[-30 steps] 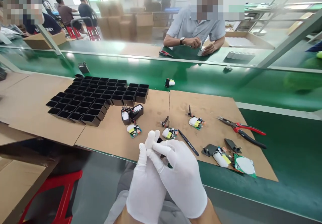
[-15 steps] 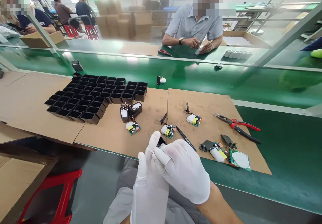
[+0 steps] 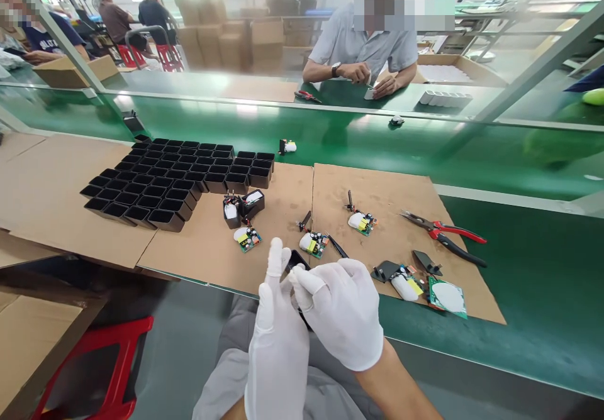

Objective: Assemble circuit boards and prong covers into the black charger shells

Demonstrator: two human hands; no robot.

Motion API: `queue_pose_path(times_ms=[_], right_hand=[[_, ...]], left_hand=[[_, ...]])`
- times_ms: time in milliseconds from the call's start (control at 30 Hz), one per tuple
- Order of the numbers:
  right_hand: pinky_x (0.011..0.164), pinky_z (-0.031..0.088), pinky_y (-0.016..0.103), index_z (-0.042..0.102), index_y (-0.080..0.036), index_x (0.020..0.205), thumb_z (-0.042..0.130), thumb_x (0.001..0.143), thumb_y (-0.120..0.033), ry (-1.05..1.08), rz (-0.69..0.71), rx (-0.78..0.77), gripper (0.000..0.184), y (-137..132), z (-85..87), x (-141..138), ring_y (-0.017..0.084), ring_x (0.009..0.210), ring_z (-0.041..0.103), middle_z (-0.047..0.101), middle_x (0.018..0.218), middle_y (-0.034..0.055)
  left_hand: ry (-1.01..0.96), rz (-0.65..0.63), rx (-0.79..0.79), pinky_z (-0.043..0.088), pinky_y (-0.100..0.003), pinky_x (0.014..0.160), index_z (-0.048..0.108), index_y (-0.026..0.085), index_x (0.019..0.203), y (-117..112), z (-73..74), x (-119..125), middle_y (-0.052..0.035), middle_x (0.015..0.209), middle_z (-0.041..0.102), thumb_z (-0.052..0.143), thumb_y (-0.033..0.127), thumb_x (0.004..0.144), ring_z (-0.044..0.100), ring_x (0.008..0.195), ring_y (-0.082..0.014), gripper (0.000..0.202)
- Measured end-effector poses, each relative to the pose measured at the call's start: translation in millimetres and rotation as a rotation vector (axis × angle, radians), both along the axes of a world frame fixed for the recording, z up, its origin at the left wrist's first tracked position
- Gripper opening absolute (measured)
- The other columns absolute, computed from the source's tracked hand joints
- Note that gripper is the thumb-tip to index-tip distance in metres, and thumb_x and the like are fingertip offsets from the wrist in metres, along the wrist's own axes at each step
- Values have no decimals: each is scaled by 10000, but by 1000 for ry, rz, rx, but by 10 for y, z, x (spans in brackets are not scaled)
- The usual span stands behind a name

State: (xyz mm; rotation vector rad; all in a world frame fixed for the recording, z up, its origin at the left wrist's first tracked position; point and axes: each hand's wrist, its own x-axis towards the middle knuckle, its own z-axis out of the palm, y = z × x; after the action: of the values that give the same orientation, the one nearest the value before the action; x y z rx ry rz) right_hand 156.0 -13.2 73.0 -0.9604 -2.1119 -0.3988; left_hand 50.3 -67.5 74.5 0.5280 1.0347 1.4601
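Observation:
My left hand [image 3: 279,338], in a white glove, is wrapped round a black plastic case [image 3: 296,260], which shows between the two hands. My right hand [image 3: 340,312], also gloved, is pinched at the near edge of this case; whatever is between its fingertips is hidden. Just beyond the hands are a circuit board [image 3: 313,244] with white and yellow parts and a pair of black tweezers [image 3: 336,246]. Right of my right hand lies another board [image 3: 406,285] beside black end plates [image 3: 426,261].
Rows of open black cases [image 3: 155,175] stand at the left on cardboard [image 3: 292,187]. Red-and-black pliers [image 3: 443,231] lie at the right. Two filled cases [image 3: 252,201] stand near a board [image 3: 246,237]. Small assemblies [image 3: 287,147] sit on the green belt. A person [image 3: 363,49] works opposite.
My right hand has shifted slightly left and more of the black case shows. On the belt, the assemblies have moved left.

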Motion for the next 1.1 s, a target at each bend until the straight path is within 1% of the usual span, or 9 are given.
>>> queue_pose_path(times_ms=[167, 233, 333, 467, 567, 667, 767, 900, 1100], right_hand=[[703, 485, 317, 558, -264, 1020, 614, 1020, -131, 157, 42, -120, 145, -25, 53, 70, 150, 678, 589, 667, 754, -38], [717, 536, 318, 614, -260, 1052, 638, 1022, -153, 335, 80, -269, 114, -45, 113, 128, 163, 784, 658, 707, 854, 1], [763, 588, 330, 695, -280, 1081, 661, 1015, -152, 572, 236, -563, 148, -42, 229, 235, 173, 885, 699, 736, 960, 17], [734, 591, 297, 738, -294, 1121, 704, 989, -126, 492, 452, -740, 216, 16, 390, 326, 144, 823, 706, 756, 923, -15], [705, 581, 266, 739, -268, 1138, 700, 1001, -149, 359, 512, -667, 185, 37, 516, 308, 134, 830, 721, 766, 937, 1], [630, 509, 259, 734, -299, 1029, 617, 1048, -166, 152, 529, -586, 178, 10, 614, 254, 113, 694, 660, 738, 809, -45], [592, 395, 299, 678, -292, 890, 555, 1024, -97, 1, 431, -502, 266, -51, 626, 228, 126, 589, 535, 669, 682, -68], [646, 391, 299, 558, -266, 997, 578, 963, -68, -15, 290, -287, 201, -114, 539, 251, 136, 620, 505, 663, 729, -66], [672, 398, 303, 493, -255, 1007, 533, 979, -74, -29, 238, -215, 188, -142, 447, 244, 152, 646, 462, 608, 730, -62]], left_hand=[[39, 43, 11, 526, -440, 1054, 745, 360, 1274, -13, -65, -53, -61, 1417, 689, 660, 653, 937, 567, 1384, -318, 455], [17, 61, 40, 534, -395, 963, 795, 326, 1020, -8, -61, -65, -53, 1159, 750, 711, 671, 896, 652, 1138, -275, 376], [-157, -13, 93, 499, -305, 782, 684, 250, 724, -1, 14, -90, 12, 742, 625, 708, 621, 930, 568, 723, -157, 425], [-350, -181, 117, 367, -244, 576, 532, 192, 618, -32, 81, -133, 48, 547, 449, 697, 571, 964, 412, 513, -90, 539], [-400, -323, 168, 215, -238, 456, 410, 190, 545, -67, 5, -142, 70, 433, 290, 641, 577, 995, 288, 400, -67, 637], [-453, -412, 209, 160, -242, 413, 346, 199, 490, -95, -85, -140, 63, 370, 237, 542, 551, 1049, 243, 355, -65, 689], [-408, -406, 158, 162, -239, 417, 482, 190, 527, -124, -101, -176, 70, 370, 261, 499, 651, 1032, 231, 350, -58, 684], [-254, -481, 102, 154, -248, 404, 684, 178, 680, -160, -69, -285, 59, 399, 374, 542, 762, 953, 289, 325, -60, 661], [-169, -621, 58, 168, -246, 391, 593, 190, 593, -137, -60, -383, 35, 444, 455, 784, 670, 832, 348, 333, -60, 568]])
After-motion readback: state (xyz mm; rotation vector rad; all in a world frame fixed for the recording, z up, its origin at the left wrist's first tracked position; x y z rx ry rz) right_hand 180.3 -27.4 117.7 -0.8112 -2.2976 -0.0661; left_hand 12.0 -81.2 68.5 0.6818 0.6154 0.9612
